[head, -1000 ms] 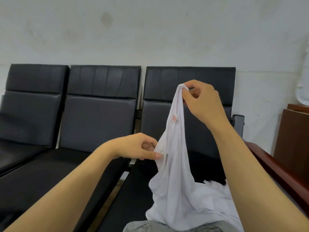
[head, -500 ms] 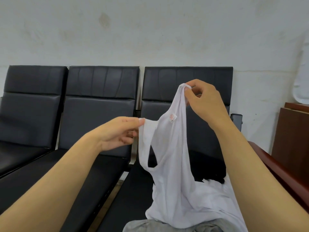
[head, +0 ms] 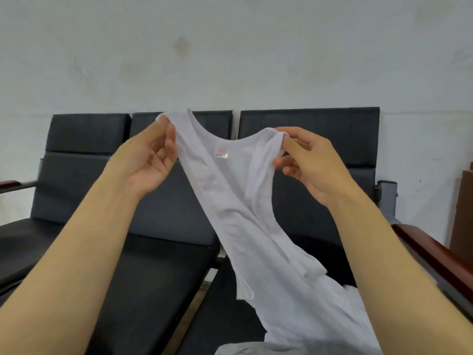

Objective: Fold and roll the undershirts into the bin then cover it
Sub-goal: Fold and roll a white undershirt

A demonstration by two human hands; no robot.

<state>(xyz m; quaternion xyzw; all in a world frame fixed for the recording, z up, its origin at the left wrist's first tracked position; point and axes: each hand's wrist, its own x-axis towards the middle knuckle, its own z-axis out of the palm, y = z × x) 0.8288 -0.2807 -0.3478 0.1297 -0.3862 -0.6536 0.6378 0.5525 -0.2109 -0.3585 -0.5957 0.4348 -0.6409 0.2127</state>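
White undershirt (head: 245, 226) (pink label (head: 221, 151)); black seats (head: 163, 272).

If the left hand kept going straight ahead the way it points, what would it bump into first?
Probably the black seat backrest behind it; the left hand points forward and up while pinching the undershirt strap. Depth is unclear.

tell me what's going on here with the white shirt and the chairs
A person is holding up a thin white sleeveless undershirt by its shoulder straps, the left hand pinching one strap and the right hand pinching the other. The neckline is spread open between them, a small label showing inside. The lower part trails down toward the person's lap. Behind it stands a row of black padded chairs. No bin or lid is in view, and nothing is folded yet.
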